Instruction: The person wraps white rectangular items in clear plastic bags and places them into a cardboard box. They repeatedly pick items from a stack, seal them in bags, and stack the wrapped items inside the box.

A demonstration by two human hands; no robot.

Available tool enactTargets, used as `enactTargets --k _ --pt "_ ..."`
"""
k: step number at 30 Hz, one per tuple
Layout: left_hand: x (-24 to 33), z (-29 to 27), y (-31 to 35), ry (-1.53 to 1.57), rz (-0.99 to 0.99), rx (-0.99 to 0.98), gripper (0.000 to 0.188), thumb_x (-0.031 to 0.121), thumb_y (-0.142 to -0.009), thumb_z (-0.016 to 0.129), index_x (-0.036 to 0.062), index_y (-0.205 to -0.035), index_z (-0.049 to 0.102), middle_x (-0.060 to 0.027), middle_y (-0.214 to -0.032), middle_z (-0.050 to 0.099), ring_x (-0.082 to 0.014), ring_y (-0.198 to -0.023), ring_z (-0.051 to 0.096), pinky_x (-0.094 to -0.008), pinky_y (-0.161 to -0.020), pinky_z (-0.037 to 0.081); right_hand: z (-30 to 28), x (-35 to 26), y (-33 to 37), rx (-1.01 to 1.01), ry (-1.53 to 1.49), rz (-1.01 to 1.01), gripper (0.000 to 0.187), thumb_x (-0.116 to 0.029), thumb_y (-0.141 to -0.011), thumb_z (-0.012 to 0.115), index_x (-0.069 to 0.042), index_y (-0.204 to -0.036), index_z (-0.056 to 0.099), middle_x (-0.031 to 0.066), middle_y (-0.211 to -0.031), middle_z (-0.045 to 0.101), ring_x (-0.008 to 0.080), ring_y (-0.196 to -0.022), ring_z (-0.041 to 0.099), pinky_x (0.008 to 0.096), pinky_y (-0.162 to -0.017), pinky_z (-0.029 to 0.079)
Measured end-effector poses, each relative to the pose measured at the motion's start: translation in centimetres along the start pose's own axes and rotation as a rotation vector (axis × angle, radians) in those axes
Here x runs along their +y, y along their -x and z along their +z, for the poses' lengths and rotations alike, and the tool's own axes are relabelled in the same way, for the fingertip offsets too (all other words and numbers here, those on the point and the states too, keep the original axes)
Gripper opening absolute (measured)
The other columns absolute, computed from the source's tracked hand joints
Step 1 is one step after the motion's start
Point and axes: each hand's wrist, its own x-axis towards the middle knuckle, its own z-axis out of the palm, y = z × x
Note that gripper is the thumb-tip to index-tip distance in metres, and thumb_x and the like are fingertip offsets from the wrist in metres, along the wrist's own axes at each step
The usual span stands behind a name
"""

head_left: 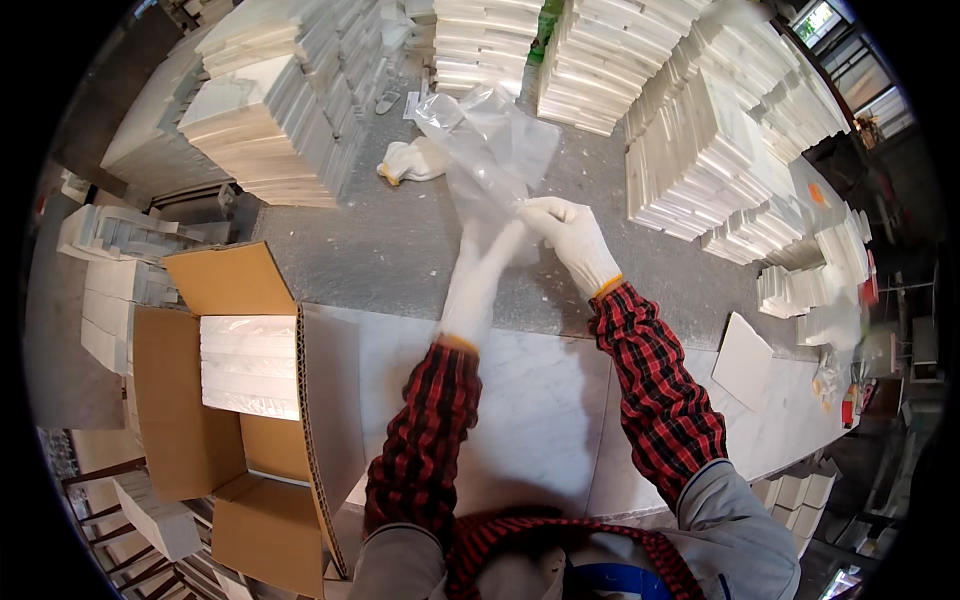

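A crumpled clear plastic bag (500, 150) stretches away from both hands over the grey work surface. My right hand (570, 235), in a white knit glove, is closed on the bag's near edge with a pinch. My left hand (480, 280), gloved the same way, is at the near end of the bag with its thumb toward my right fingertips. It holds the bag there, and the plastic partly veils its fingers. Beyond the left hand lies a loose white glove (415, 160) with a yellowish cuff.
An open cardboard box (190, 400) with plastic-wrapped white tiles (250, 365) stands at left. Tall tile stacks (265, 130) rise far left, with more stacks (690, 160) at far right. White marble slabs (540, 410) lie before me, with a single tile (742, 360) to the right.
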Motion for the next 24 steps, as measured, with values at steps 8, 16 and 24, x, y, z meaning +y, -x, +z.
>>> enactTargets --k 8,16,24 --pt "-1.3 -1.4 -4.3 -0.275 0.076 0.230 0.041 0.028 -0.095 0.077 -0.0055 -0.118 0.074 -0.0078 -0.106 0.077 -0.0150 -0.095 0.066 -0.0299 -0.088 0.051 0.7 0.9 -0.1 0.057 -0.077 0.070 0.021 -0.023 -0.093 0.081 -0.002 -0.093 0.076 -0.0022 -0.083 0.070 0.0044 -0.077 0.058 0.0233 -0.069 0.046" --pt "-0.6 -6.2 -4.9 -0.292 0.171 0.535 0.036 0.023 -0.099 0.071 -0.0071 -0.118 0.072 -0.0108 -0.108 0.077 -0.0169 -0.095 0.068 -0.0319 -0.088 0.052 -2.9 1.6 -2.2 0.303 -0.461 0.028 0.021 -0.026 -0.100 0.073 -0.006 -0.104 0.073 -0.0039 -0.080 0.065 0.0061 -0.067 0.053 0.0230 -0.062 0.042" --pt "0.9 -3.6 -3.2 -1.031 0.649 0.820 0.054 0.019 -0.088 0.078 0.0028 -0.137 0.061 -0.0256 -0.156 0.045 -0.0373 -0.142 0.044 -0.0498 -0.115 0.038 -5.0 -3.0 -2.9 0.632 -0.335 -0.200 0.032 -0.027 -0.106 0.068 -0.003 -0.125 0.069 0.0012 -0.109 0.070 0.0106 -0.101 0.063 0.0290 -0.090 0.051"
